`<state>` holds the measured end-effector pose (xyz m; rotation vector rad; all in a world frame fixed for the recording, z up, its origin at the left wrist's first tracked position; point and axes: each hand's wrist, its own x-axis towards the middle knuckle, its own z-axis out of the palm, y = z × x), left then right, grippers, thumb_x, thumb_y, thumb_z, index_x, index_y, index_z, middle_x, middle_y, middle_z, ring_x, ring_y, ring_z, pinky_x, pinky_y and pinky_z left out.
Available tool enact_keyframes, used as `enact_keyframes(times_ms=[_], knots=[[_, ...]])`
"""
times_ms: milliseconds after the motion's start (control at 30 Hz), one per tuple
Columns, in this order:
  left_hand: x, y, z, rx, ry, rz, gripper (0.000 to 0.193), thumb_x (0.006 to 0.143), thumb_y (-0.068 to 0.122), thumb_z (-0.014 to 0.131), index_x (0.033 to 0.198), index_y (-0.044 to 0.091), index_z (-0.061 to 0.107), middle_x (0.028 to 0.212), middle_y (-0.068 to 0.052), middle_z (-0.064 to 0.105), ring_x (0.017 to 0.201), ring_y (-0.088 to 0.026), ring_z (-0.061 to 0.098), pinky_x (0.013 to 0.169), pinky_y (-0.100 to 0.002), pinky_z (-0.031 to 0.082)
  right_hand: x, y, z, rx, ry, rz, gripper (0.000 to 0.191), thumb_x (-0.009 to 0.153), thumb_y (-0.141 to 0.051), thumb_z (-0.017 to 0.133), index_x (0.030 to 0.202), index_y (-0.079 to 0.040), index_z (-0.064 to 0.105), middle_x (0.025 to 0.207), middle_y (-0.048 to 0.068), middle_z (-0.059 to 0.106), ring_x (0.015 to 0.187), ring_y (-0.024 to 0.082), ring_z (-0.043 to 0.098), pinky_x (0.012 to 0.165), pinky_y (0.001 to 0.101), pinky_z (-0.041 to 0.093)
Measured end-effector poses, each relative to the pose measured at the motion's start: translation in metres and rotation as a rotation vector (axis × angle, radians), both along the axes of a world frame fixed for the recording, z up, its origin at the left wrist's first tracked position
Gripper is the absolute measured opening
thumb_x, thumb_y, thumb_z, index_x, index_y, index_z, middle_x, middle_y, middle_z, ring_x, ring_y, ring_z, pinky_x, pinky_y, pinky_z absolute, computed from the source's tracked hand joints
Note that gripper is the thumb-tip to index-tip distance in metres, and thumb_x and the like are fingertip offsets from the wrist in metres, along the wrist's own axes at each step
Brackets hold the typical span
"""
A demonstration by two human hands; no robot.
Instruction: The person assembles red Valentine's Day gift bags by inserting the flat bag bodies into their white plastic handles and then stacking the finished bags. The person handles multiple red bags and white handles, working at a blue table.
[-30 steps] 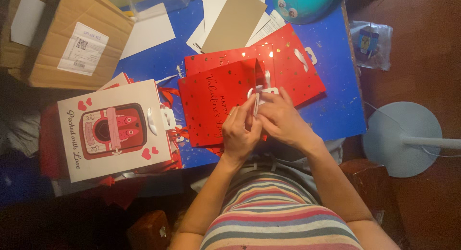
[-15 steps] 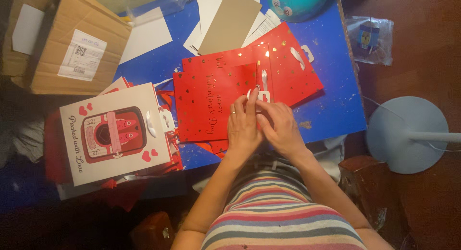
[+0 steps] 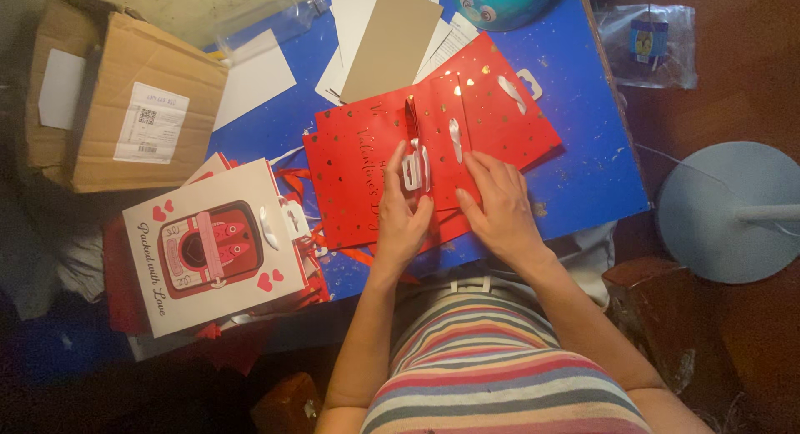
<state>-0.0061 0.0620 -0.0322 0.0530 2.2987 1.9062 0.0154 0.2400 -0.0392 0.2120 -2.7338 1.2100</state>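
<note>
— Start from the left: what sits out that way from the red gift bag (image 3: 379, 172)?

— Far to its left, a cardboard box (image 3: 125, 101) with a white label, half off the blue surface (image 3: 583, 167). Nearer, just left of the red bag, a white gift bag (image 3: 212, 246) with a red picture and hearts lies flat atop a red stack, probably set there to keep it out of the work.

— And the hands?

— The left hand (image 3: 406, 221) rests on the red bag's lower middle, fingers (image 3: 395, 163) together and pinching the white ribbon handle (image 3: 415, 167), as if to keep it from slipping. The right hand (image 3: 500, 209), just right of that, lies flat with its fingers spread, pressing the bag down so it stays creased.

— Behind the bag?

— White sheets and a brown card (image 3: 392, 38), fanned out above its top edge. Further right of it, a teal round thing (image 3: 500, 1) at the surface's far edge, a clear packet (image 3: 650, 42) on the floor, and a pale blue round stand base (image 3: 729, 213).
</note>
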Motion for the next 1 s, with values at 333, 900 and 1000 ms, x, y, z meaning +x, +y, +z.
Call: enact_keyframes(times_ms=[333, 900, 1000], knots=[[-0.006, 0.005, -0.016, -0.049, 0.024, 0.001, 0.077, 0.094, -0.001, 0.062, 0.162, 0.009, 0.026, 0.144, -0.021, 0.054, 0.124, -0.024, 0.063, 0.084, -0.030, 0.064, 0.003, -0.007, 0.013, -0.160, -0.013, 0.006, 0.049, 0.097, -0.018, 0.065, 0.143, -0.002, 0.057, 0.139, 0.017, 0.060, 0.132, 0.035, 0.054, 0.114, 0.0456, 0.039], [-0.027, 0.015, -0.011, 0.111, 0.045, 0.020, 0.071, 0.097, -0.002, 0.059, 0.159, 0.004, 0.025, 0.144, -0.020, 0.053, 0.125, -0.023, 0.062, 0.088, -0.033, 0.062, -0.002, -0.015, 0.005, -0.261, 0.006, 0.009, 0.053, 0.100, -0.015, 0.063, 0.149, -0.001, 0.048, 0.155, 0.023, 0.049, 0.151, 0.039, 0.038, 0.125, 0.0467, 0.030], [-0.027, 0.025, -0.016, 0.028, 0.068, -0.025, 0.072, 0.098, 0.001, 0.059, 0.160, 0.005, 0.022, 0.145, -0.021, 0.052, 0.124, -0.024, 0.062, 0.091, -0.032, 0.062, -0.006, -0.013, -0.007, -0.409, -0.116, -0.044, 0.065, 0.102, -0.013, 0.060, 0.158, 0.001, 0.032, 0.165, 0.026, 0.029, 0.154, 0.038, 0.031, 0.124, 0.0464, 0.027]])
